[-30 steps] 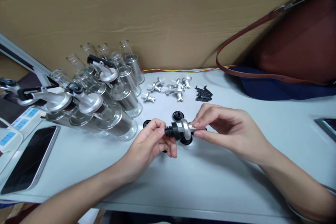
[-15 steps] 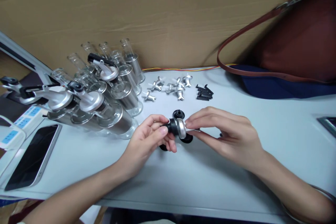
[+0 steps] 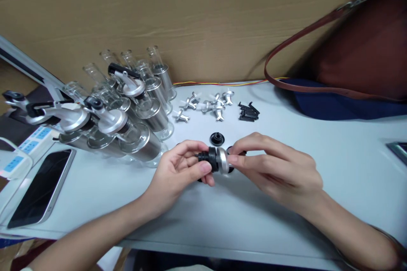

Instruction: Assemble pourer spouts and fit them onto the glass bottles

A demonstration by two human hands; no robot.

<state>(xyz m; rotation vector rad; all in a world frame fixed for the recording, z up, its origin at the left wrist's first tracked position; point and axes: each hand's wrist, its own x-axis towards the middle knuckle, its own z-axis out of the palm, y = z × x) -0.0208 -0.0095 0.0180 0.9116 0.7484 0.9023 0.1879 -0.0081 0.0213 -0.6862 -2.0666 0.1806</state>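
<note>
My left hand (image 3: 182,167) is closed around a black ribbed stopper (image 3: 212,159), thumb in front and fingers behind. Pressed close to the stopper's right side is a silver metal pourer spout (image 3: 224,160), its round cap facing left. My right hand (image 3: 280,167) pinches the spout's narrow end between thumb and fingers, partly covering it. Just behind the hands a black round stopper (image 3: 217,138) lies on the table. More black parts lie beneath the hands, mostly hidden.
Several silver spouts (image 3: 218,110) and a pile of black levers (image 3: 249,112) lie farther back. Glass bottles with metal sleeves (image 3: 143,144), some capped with spouts, crowd the left. A phone (image 3: 41,188) and power strip (image 3: 23,152) are at far left; a brown bag (image 3: 365,51) is at right.
The silver spout and black stopper have shifted slightly right, with a gap now showing between them. My right hand has turned, its fingers gripping lower on the spout.
</note>
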